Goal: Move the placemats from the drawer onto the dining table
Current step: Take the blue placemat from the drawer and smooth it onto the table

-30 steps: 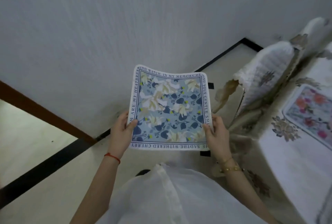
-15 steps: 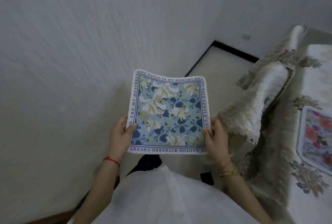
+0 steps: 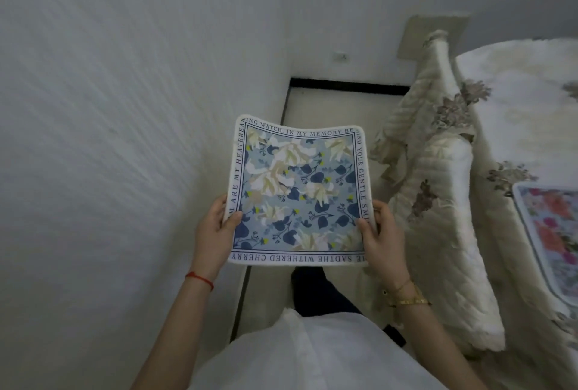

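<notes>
I hold a square placemat (image 3: 298, 189) with a blue and cream flower print and a lettered border, face up in front of my body above the floor. My left hand (image 3: 215, 230) grips its left edge with the thumb on top. My right hand (image 3: 380, 233) grips its right edge the same way. At the right stands the dining table (image 3: 513, 120) under a cream embroidered cloth. A second placemat (image 3: 555, 239) with pink and orange flowers lies on it at the right frame edge.
A chair (image 3: 438, 202) with a cream quilted cover stands between me and the table. A white wall (image 3: 125, 139) runs close along my left. Pale floor (image 3: 331, 108) with a black border strip lies ahead, ending at the far wall.
My view has swung to the right, so the chair and table have come nearer and more into view. Both hands keep the same hold on the blue placemat.
</notes>
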Demonstrator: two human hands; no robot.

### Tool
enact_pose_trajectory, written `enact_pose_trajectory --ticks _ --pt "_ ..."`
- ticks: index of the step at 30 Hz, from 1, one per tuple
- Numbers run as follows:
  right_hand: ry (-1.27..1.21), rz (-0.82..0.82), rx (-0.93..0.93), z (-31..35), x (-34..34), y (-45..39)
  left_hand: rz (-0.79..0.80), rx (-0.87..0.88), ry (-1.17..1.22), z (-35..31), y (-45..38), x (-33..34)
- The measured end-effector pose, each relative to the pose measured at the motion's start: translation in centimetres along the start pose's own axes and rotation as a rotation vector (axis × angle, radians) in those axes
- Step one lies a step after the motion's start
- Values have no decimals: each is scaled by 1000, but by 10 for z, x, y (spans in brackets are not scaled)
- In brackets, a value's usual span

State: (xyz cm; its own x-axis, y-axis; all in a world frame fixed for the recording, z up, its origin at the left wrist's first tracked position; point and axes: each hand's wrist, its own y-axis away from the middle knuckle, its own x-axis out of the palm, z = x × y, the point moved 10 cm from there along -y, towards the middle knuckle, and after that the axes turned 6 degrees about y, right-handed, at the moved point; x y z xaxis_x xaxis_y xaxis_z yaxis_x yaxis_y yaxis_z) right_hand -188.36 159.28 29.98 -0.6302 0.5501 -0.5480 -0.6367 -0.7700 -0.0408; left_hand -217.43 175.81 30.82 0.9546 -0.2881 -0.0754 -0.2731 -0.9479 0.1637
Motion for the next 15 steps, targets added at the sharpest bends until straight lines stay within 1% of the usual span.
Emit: enact_pose_trajectory --ticks 6,10,15 --pt "21 -140 66 -8 -10 -117 132 55 -19 -33 -145 75" --pt "44 -192 90 -8 -36 -211 193 95 -44 -68 -238 137" --pt "62 -263 117 -14 -69 -314 282 106 -14 -103 -337 214"
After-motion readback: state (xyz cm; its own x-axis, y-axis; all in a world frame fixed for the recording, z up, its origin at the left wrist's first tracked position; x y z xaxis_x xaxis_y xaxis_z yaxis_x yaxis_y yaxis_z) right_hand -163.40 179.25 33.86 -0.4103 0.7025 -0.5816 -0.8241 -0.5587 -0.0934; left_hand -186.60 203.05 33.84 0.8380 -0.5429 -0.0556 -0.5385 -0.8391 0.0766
